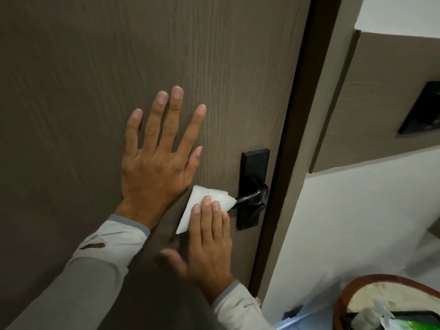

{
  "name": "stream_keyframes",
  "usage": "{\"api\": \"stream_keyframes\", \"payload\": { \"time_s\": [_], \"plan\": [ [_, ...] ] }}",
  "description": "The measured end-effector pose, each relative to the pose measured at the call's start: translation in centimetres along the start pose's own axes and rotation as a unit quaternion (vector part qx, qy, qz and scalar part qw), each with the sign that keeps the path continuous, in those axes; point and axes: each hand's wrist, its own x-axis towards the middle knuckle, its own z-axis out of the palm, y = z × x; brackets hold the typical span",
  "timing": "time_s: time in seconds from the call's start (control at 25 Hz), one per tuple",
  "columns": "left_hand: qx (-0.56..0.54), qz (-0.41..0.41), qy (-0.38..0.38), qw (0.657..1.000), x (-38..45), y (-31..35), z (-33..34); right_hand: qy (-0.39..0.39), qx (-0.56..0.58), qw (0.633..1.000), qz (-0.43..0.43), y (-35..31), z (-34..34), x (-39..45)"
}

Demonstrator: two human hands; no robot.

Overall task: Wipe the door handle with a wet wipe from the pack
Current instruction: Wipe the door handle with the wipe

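Note:
A black lever door handle (252,197) on a black backplate (254,167) sits at the right edge of a brown wood-grain door (119,55). My right hand (209,244) presses a folded white wet wipe (202,203) over the lever's free end, fingers on top of the wipe, thumb spread out to the left. My left hand (157,158) lies flat on the door to the left of the handle, fingers spread, holding nothing. The wipe pack (404,321) shows at the bottom right, green, with a white wipe sticking out.
A dark door frame (292,139) runs down beside the handle. Right of it are a white wall (357,222) and a brown panel with a black recessed plate (423,108). The pack lies on a round wood-rimmed table (342,296) at the bottom right.

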Motion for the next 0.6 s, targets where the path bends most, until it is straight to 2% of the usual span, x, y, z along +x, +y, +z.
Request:
{"api": "stream_keyframes", "payload": {
  "time_s": [0.08,0.16,0.24,0.4,0.52,0.6],
  "plan": [
    [0.005,-0.003,0.005,1.0,-0.2,0.1,0.0,-0.001,-0.032,0.999,0.007,2.5,-0.6,0.7],
    [0.003,-0.002,0.008,1.0,-0.2,0.3,0.1,0.028,-0.046,0.995,0.089,5.8,-1.6,1.2],
    [0.004,0.0,0.009,1.0,-0.1,0.4,0.1,0.044,-0.019,0.988,0.149,5.9,-2.3,1.2],
    [0.01,0.005,0.011,1.0,0.0,0.1,0.0,0.015,0.011,0.996,0.088,2.7,-1.6,2.1],
    [0.009,0.01,0.01,1.0,0.0,0.1,-0.2,0.056,0.031,0.981,0.183,4.7,-2.6,3.3],
    [0.016,0.01,0.013,1.0,-0.1,0.2,-0.2,0.042,0.057,0.979,0.19,3.6,-2.9,1.7]
  ]
}}
